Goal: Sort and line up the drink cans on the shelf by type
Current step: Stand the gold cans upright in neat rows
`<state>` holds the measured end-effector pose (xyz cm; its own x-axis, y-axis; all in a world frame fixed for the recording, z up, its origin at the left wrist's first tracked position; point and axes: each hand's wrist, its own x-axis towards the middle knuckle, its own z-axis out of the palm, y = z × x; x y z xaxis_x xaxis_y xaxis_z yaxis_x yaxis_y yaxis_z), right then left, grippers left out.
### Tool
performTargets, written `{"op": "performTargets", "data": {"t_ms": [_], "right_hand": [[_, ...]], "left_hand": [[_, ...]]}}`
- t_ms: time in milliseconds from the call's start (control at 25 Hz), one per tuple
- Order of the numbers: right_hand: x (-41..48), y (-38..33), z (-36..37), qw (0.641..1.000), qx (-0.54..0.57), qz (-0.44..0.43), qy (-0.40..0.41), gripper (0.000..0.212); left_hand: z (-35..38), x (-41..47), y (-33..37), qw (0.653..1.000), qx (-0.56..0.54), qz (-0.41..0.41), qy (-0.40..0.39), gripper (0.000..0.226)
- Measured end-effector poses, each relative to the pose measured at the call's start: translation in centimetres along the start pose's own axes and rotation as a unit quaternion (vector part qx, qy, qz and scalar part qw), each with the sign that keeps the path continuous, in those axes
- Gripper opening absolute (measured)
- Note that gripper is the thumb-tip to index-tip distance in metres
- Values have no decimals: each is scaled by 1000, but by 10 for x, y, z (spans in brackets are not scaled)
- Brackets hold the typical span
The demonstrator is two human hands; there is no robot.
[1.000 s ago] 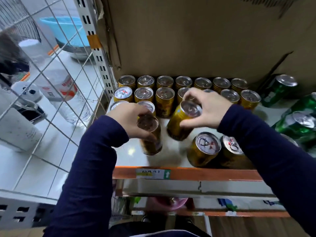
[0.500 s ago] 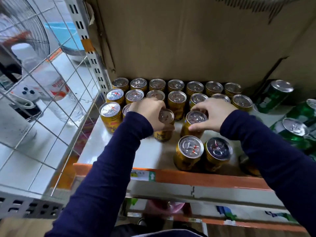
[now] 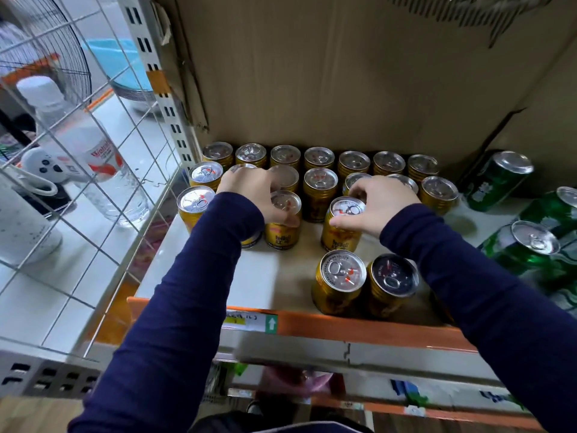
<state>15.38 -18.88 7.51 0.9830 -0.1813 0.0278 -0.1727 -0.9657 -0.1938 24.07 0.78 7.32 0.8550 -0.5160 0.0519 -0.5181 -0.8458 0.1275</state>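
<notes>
The left hand (image 3: 257, 192) curls over the top of the first can (image 3: 282, 229), a gold one, with the thumb down its near side and the fingers round the rim. This can stands upright on the shelf (image 3: 265, 276), towards the left, just in front of the rows (image 3: 320, 170) of gold cans. The right hand (image 3: 382, 204) pinches the rim of the second can (image 3: 340, 232), also gold, thumb at the near edge and fingers over the far edge. It stands upright to the right of the first can, with a gap between them. The rows stand upright along the shelf's back edge, against the cardboard (image 3: 312, 73). Near the front edge a pair (image 3: 342, 284) of gold cans stands side by side, touching or nearly so. At the shelf's right end the green cans (image 3: 496, 182) lie tilted and unsorted. Beyond the left edge a wire grid (image 3: 93, 189) stands, with a water bottle (image 3: 90, 151) behind it.
</notes>
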Motion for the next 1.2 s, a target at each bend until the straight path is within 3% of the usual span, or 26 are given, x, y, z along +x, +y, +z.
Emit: {"op": "performTargets", "data": {"t_ms": [200, 400, 520, 600, 680, 800, 840, 960, 1200], "right_hand": [[6, -19, -3, 999, 27, -15, 17, 68], [15, -35, 6, 999, 7, -26, -18, 66], [10, -29, 3, 998, 53, -31, -24, 61], [-3, -18, -9, 995, 85, -40, -36, 54], [-26, -1, -25, 991, 77, -48, -97, 55], [-69, 14, -34, 965, 1, -35, -259, 61], [-78, 16, -30, 965, -10, -37, -261, 59], [-78, 25, -28, 987, 24, -12, -158, 52], [-42, 65, -52, 995, -32, 58, -69, 57]], "left_hand": [[-3, -8, -9, 998, -50, 28, 7, 60], [-7, -19, -30, 981, -152, 36, 114, 38], [-5, -23, -13, 972, -175, 94, 124, 31], [-6, -27, 8, 963, -186, 164, 102, 32], [-5, -33, 26, 950, -189, 244, 50, 46], [5, -43, 52, 932, -128, 314, -127, 76], [10, -45, 59, 926, -104, 326, -157, 77], [11, -35, 67, 929, -91, 330, -139, 65], [-7, -14, 94, 969, -43, 229, -85, 57]]}}
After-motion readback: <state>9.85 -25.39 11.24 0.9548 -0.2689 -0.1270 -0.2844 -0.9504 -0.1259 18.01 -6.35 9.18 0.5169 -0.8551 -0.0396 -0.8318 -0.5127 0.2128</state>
